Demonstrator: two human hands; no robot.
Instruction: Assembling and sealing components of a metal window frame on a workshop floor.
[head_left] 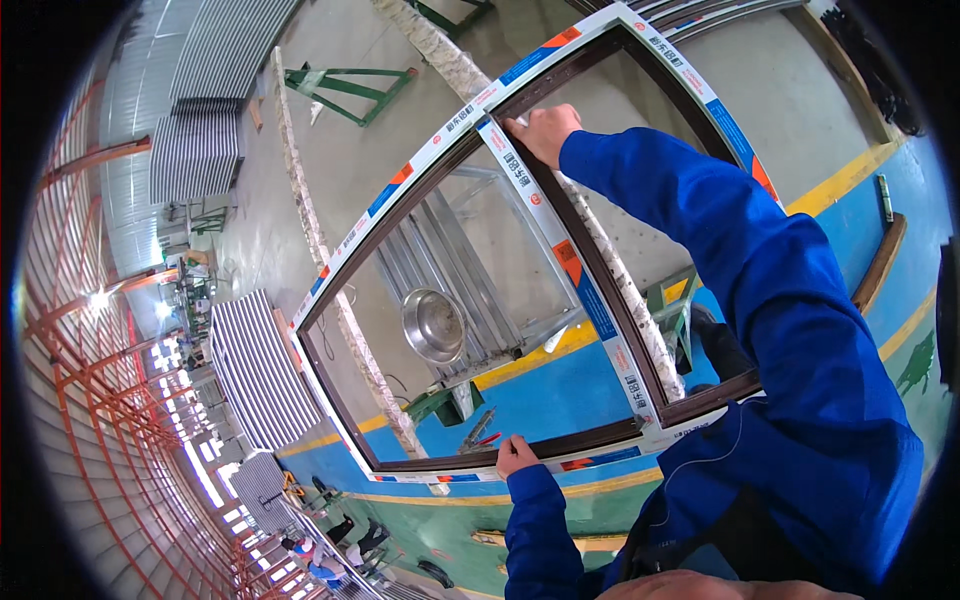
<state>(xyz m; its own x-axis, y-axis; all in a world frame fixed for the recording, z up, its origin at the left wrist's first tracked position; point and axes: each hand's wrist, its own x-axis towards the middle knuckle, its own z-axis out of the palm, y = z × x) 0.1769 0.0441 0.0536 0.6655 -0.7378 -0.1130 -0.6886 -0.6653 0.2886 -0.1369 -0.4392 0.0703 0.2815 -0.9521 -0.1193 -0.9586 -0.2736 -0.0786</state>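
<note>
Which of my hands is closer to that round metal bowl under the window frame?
Left. The left hand grips the frame's near rail, just beyond the metal bowl; the right hand holds the centre bar's far end, farther off.

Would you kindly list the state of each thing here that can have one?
Window frame: lying flat on trestles, protective film on, no glass visible.
Left hand: gripping the near rail.
Right hand: gripping the middle bar's far end.
Metal bowl: upright below the frame, empty.

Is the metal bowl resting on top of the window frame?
No. The metal bowl lies below the window frame, seen through its opening.
</note>
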